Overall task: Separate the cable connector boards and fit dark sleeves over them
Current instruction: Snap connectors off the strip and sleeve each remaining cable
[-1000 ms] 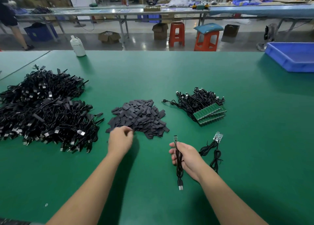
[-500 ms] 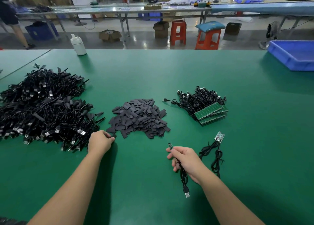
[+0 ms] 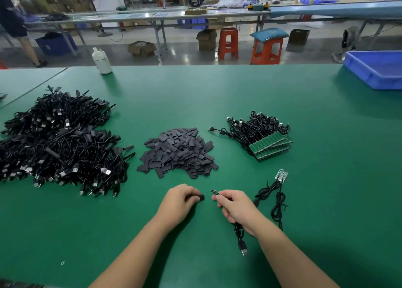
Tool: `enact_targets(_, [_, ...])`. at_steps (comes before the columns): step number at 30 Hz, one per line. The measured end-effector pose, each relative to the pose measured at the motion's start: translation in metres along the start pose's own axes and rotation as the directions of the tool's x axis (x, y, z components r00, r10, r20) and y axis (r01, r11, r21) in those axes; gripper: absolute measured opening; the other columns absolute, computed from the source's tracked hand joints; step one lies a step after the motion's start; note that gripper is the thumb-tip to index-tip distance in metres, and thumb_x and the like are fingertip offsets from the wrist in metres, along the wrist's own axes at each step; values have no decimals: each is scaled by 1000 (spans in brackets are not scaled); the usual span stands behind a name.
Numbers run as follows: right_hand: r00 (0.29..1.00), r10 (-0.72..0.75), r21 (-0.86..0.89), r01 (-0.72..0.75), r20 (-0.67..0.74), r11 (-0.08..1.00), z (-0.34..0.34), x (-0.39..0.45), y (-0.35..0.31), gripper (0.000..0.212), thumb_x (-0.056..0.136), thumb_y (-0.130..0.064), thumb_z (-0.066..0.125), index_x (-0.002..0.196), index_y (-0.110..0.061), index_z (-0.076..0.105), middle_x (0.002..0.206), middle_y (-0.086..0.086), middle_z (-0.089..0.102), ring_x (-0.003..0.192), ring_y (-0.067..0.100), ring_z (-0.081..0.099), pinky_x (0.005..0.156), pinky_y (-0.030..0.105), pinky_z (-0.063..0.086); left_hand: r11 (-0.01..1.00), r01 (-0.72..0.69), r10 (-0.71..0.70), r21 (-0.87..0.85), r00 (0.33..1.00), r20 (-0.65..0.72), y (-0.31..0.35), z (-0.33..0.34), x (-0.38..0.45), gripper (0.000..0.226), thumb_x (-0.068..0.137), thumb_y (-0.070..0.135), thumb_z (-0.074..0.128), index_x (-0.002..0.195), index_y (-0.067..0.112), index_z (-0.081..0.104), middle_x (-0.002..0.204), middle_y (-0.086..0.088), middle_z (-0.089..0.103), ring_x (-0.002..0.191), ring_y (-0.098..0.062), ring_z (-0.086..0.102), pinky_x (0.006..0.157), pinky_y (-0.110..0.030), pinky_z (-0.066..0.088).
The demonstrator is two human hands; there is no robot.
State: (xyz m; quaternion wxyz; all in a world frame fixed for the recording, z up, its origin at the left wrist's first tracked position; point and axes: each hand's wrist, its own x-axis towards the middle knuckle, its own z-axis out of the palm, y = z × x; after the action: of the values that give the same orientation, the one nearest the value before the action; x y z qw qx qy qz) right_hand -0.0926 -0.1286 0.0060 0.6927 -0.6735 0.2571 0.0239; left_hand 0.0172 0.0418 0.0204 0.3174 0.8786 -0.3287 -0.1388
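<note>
My left hand [image 3: 179, 199] pinches one dark sleeve [image 3: 201, 197], its open end facing right. My right hand [image 3: 236, 206] grips a black cable [image 3: 239, 235] just behind its small connector board [image 3: 215, 192], which points at the sleeve, a short gap apart. The cable's USB plug [image 3: 243, 251] hangs below my wrist. A heap of dark sleeves [image 3: 178, 152] lies beyond my hands. Farther right sits a bundle of cables on joined green boards [image 3: 269, 145]. Loose cables with small boards [image 3: 281, 175] lie right of my right hand.
A large heap of black cables [image 3: 58, 144] covers the table's left side. A white bottle [image 3: 101, 60] stands at the far edge and a blue tray [image 3: 376, 69] at the far right. Stools, boxes and long benches stand beyond the table; a person stands at the far left.
My left hand left the sleeve heap with one sleeve and came right, close to my right hand. My right hand turned the cable so its board points left at the sleeve.
</note>
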Motion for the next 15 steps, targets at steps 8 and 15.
enact_targets(8, [1000, -18, 30, 18, -20, 999, 0, -4, -3, 13, 96, -13, 61, 93, -5, 71, 78, 6, 72, 43, 12, 45, 38, 23, 34, 900, 129, -142, -416, 990, -1, 31, 30, -5, 11, 86, 10, 71, 84, 17, 63, 64, 8, 63, 51, -11, 60, 56, -24, 48])
enact_targets(15, [999, 3, 60, -1, -35, 998, 1, -5, -6, 16, 99, -11, 56, 96, -2, 69, 65, 3, 62, 43, 11, 45, 37, 22, 34, 995, -100, 99, -20, 994, -46, 35, 26, -5, 21, 84, 29, 73, 105, 27, 73, 91, 9, 65, 81, -5, 57, 78, -19, 45])
